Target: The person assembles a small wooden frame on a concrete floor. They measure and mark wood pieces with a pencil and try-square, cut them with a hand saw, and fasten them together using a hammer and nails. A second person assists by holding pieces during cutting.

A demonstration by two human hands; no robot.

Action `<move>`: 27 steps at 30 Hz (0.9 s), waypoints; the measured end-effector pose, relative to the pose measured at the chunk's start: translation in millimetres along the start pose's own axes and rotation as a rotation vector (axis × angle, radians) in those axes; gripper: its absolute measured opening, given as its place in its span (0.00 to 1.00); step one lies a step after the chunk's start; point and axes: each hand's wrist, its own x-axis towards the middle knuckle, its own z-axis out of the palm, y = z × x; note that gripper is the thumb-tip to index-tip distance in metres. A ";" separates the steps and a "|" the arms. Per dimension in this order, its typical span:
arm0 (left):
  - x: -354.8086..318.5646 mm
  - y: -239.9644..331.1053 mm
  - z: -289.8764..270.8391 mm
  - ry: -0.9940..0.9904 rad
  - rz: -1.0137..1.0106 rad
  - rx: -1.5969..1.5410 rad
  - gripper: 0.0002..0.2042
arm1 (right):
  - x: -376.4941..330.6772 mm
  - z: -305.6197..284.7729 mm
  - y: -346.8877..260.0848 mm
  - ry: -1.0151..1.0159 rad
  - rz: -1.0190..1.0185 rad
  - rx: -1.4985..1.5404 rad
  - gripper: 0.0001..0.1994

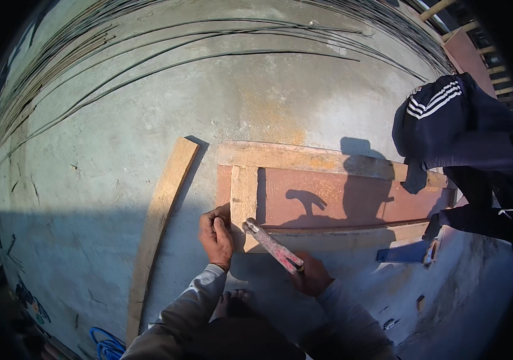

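Observation:
A reddish-brown panel (328,189) lies on the floor, framed by a long wooden rail (304,157) on its far side and another wooden rail (352,236) on its near side. A short wooden crosspiece (244,192) spans between them close to the left end. My left hand (216,239) is closed at that left end, its fingers curled against the wooden frame; whether it also pinches something small is hidden. In my right hand (309,275) is a hammer (277,249) with a worn red and white handle. Its head rests at or just above the crosspiece's near end.
At right a person in a dark striped jacket (448,120) leans over the panel's far end, hands near the rails. Left of me lies a loose plank (163,222). Long metal rods (208,57) stretch across the back. A blue object (403,253) and a blue hose (107,345) lie nearby.

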 end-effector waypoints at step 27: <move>-8.9 3.3 6.1 0.122 -0.117 0.348 0.16 | -28.7 69.0 -29.0 0.418 0.566 1.397 0.16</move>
